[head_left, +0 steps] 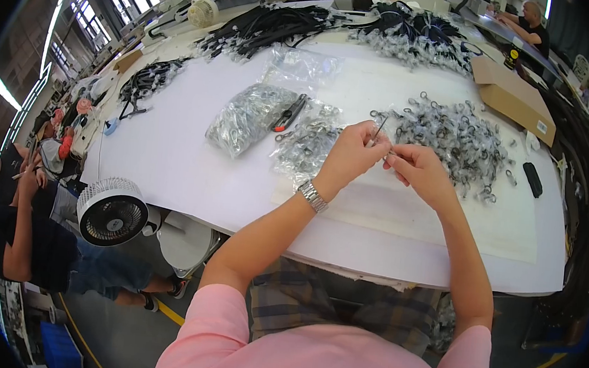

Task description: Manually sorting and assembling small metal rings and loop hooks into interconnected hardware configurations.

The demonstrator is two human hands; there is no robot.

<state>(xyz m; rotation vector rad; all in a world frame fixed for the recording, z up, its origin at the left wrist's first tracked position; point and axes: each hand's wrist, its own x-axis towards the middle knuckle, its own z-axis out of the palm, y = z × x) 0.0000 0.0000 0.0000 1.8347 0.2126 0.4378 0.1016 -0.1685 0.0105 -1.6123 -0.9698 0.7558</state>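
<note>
Above the white table, my left hand (359, 150) and my right hand (418, 169) meet fingertip to fingertip. A thin dark rod (381, 127) sticks up from the closed fingers of my left hand. My right hand pinches something small at the same spot, mostly hidden by the fingers. Just right of my hands spreads a pile of small metal hooks in clear wrapping (452, 138). Under and left of my left hand lies a clear plastic bag of small parts (305, 146). Red-and-black pliers (289, 113) rest beside a fuller clear bag (248, 118).
Bundles of black straps (266, 27) and more wrapped straps (413, 33) lie along the far side. An open cardboard box (515, 102) and a black case (532, 180) stand at the right. A white fan (113, 211) is by the left edge, near another person (24, 230).
</note>
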